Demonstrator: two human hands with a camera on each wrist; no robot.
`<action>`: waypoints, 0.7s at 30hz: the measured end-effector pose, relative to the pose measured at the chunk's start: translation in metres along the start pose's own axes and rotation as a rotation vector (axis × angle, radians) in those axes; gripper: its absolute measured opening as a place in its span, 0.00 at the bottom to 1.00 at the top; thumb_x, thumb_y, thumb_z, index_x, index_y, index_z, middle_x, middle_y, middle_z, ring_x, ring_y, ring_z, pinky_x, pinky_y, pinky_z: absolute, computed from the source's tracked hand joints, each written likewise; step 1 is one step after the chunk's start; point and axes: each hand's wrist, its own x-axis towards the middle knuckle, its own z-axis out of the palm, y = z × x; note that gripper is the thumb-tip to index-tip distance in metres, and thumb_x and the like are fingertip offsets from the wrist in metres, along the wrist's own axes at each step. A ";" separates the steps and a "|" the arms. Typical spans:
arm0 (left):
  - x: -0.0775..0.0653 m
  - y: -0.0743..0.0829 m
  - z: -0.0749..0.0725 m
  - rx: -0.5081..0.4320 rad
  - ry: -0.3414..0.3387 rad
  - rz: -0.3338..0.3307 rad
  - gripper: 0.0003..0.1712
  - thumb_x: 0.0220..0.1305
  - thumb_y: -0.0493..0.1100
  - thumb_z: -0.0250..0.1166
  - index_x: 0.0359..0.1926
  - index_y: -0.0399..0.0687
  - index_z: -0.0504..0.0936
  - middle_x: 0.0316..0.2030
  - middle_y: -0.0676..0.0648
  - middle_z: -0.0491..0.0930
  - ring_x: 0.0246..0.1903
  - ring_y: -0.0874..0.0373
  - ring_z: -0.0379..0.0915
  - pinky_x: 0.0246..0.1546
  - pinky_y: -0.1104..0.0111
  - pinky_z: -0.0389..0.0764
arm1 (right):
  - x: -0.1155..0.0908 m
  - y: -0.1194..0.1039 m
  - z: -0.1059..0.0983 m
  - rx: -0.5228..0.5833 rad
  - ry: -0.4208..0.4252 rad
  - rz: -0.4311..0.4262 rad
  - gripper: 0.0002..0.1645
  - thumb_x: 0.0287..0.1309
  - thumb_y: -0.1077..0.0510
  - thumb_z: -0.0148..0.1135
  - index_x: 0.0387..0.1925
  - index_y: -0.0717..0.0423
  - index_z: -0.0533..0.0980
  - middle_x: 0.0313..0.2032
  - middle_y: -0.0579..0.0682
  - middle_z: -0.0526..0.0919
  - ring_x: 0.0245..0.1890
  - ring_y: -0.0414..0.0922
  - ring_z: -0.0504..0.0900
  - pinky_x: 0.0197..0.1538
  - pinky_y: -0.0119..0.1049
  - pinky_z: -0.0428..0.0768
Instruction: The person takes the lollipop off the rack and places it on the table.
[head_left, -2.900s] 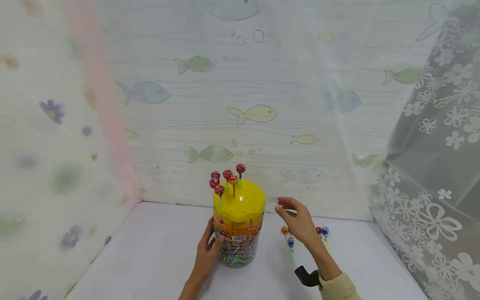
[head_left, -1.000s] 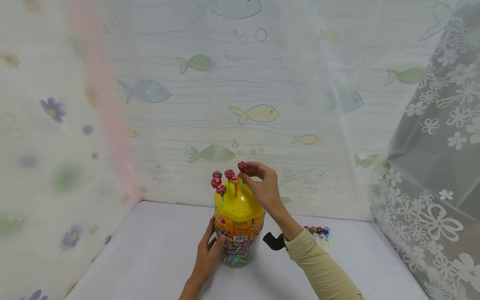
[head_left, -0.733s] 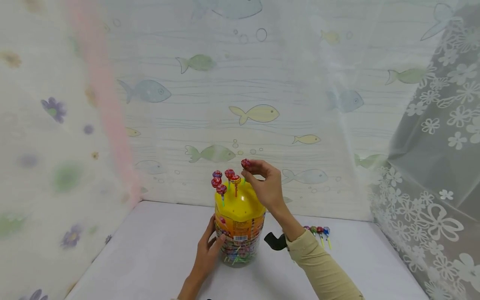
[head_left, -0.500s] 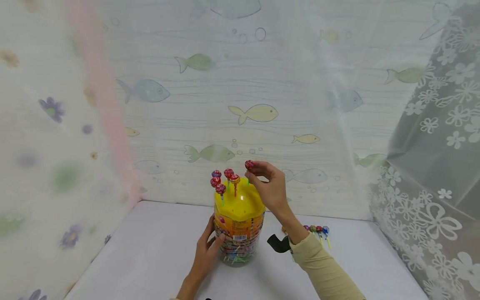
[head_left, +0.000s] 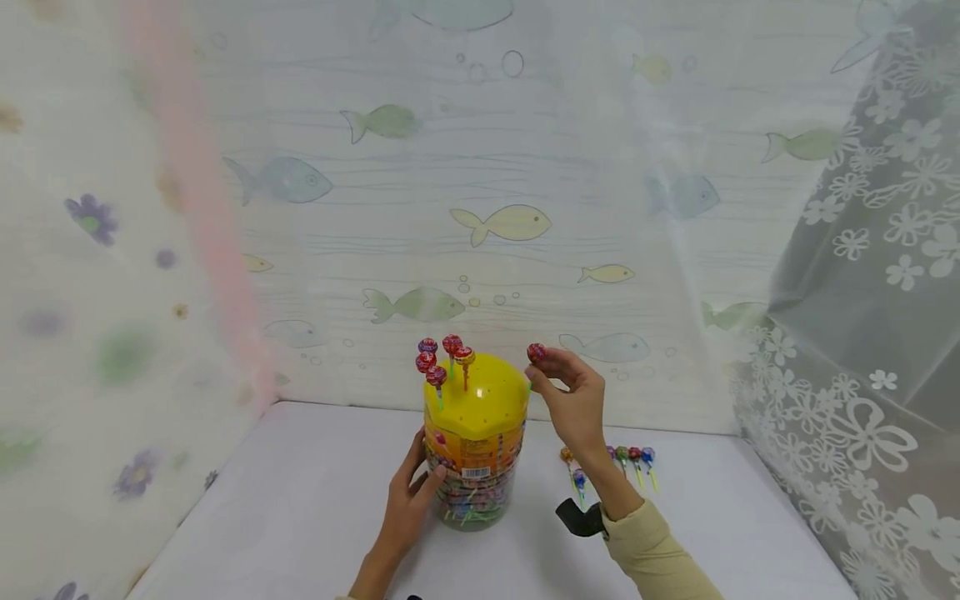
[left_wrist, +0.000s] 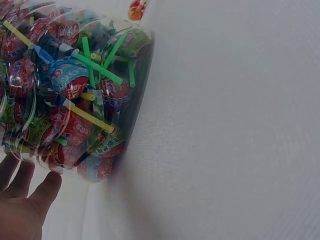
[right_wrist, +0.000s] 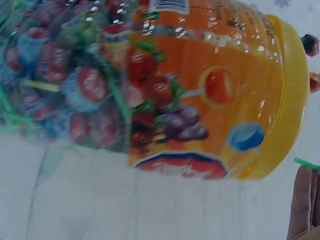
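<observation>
A clear plastic jar full of wrapped lollipops stands upright on the white table, with an orange label and a yellow lid with small holes. Several lollipops stand upright in the lid's left part. My left hand grips the jar's left side, thumb toward the front; its fingers touch the clear wall in the left wrist view. Right of the lid, my right hand pinches a red lollipop by its stick, clear of the lid. The green stick end shows in the right wrist view.
Several more lollipops lie on the table to the right of the jar, partly behind my right forearm. A black curved wrist mount sits at the right cuff. Printed curtains hang behind and at both sides.
My right hand reached the lid, took the rear red lollipop from it and carried it to the right. The left hand stayed on the jar.
</observation>
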 end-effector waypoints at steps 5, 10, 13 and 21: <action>0.002 -0.002 -0.001 0.017 -0.002 -0.019 0.41 0.74 0.51 0.60 0.81 0.58 0.53 0.77 0.42 0.60 0.72 0.40 0.61 0.67 0.36 0.66 | -0.009 0.013 -0.019 -0.005 0.050 0.095 0.18 0.59 0.68 0.71 0.50 0.67 0.81 0.36 0.47 0.87 0.35 0.40 0.87 0.38 0.35 0.89; 0.002 0.000 -0.002 0.018 -0.009 -0.033 0.41 0.74 0.52 0.60 0.81 0.58 0.53 0.76 0.41 0.61 0.72 0.39 0.61 0.67 0.36 0.67 | -0.022 0.026 -0.037 0.020 0.091 0.179 0.18 0.58 0.69 0.71 0.51 0.69 0.80 0.35 0.44 0.87 0.34 0.38 0.87 0.38 0.34 0.88; 0.002 0.001 -0.002 0.017 -0.013 -0.029 0.41 0.74 0.51 0.60 0.81 0.56 0.53 0.76 0.41 0.60 0.72 0.39 0.61 0.67 0.36 0.67 | -0.031 0.037 -0.047 0.018 0.114 0.226 0.18 0.58 0.71 0.70 0.50 0.72 0.79 0.34 0.44 0.87 0.33 0.37 0.87 0.36 0.33 0.88; 0.001 0.002 -0.004 0.006 -0.020 0.010 0.40 0.75 0.47 0.59 0.81 0.55 0.52 0.77 0.39 0.58 0.73 0.37 0.59 0.67 0.35 0.65 | -0.059 0.071 -0.077 -0.084 0.134 0.384 0.20 0.60 0.67 0.70 0.52 0.74 0.78 0.34 0.46 0.88 0.31 0.36 0.87 0.36 0.27 0.87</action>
